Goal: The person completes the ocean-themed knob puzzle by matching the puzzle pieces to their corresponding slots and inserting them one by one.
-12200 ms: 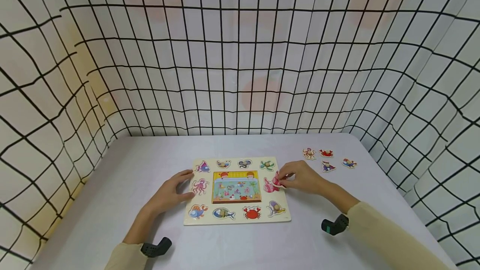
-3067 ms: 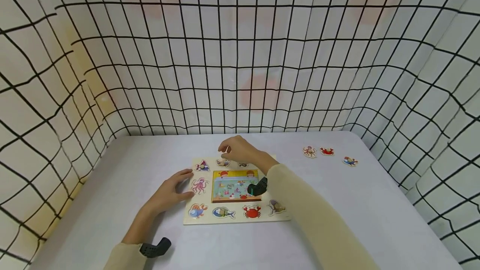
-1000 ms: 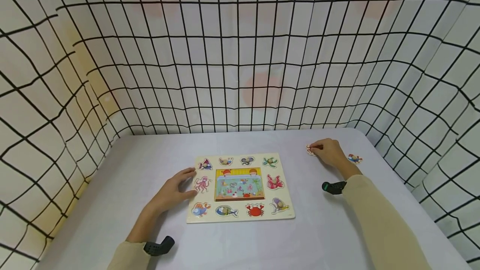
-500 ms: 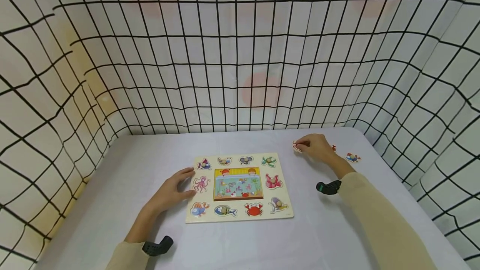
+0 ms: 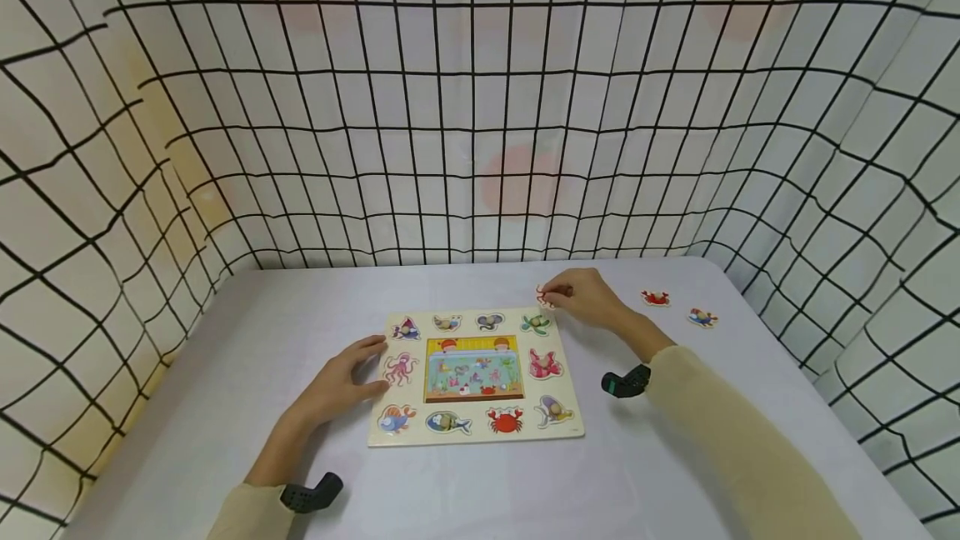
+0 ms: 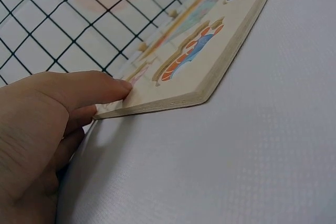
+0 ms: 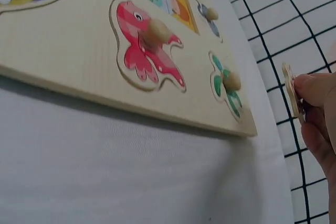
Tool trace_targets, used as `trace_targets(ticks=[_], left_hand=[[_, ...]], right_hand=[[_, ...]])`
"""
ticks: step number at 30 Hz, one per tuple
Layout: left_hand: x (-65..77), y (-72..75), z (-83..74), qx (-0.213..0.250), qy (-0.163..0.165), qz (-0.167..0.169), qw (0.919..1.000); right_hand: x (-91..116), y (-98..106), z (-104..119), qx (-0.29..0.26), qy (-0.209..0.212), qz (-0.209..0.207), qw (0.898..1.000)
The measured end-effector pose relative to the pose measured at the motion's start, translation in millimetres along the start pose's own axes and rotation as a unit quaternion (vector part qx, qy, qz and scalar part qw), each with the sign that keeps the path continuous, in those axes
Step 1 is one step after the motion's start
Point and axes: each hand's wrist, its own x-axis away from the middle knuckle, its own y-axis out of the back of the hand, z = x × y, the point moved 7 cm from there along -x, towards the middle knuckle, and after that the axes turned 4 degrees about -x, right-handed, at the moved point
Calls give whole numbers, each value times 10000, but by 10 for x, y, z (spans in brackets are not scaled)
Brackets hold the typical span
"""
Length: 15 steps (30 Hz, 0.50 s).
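My left hand [image 5: 337, 386] rests at the left edge of a wooden peg puzzle board [image 5: 478, 417]; in the left wrist view the thumb [image 6: 97, 88] lies on the board's top face near its edge. Between thumb and fingertips, my right hand [image 5: 592, 298] pinches an octopus puzzle piece [image 5: 542, 297] just beyond the board's far right corner. The right wrist view shows that piece [image 7: 290, 87] edge-on, raised off the table. Knobbed pieces sit along the board, among them a pink fish [image 5: 544, 363] and a green turtle [image 5: 536, 323]. The printed octopus [image 5: 400, 368] and red crab [image 5: 505, 421] carry no knob.
A red crab piece [image 5: 656, 298] and a multicoloured fish piece [image 5: 702, 318] lie on the white tabletop [image 5: 645, 457] at the far right. Black wire mesh [image 5: 474, 157] over white sheeting stands behind and along both sides of the table.
The right hand has picked up the octopus piece and carried it left to the board's far right corner. Earlier, pink and purple pieces went onto the board. The left hand stays put.
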Motion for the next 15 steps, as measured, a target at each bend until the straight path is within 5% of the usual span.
trace_targets(ticks=[15], left_hand=[[-1,-7,27,99,4,5,10000]], right_hand=[[-146,-469,544,48,814,621,9947]])
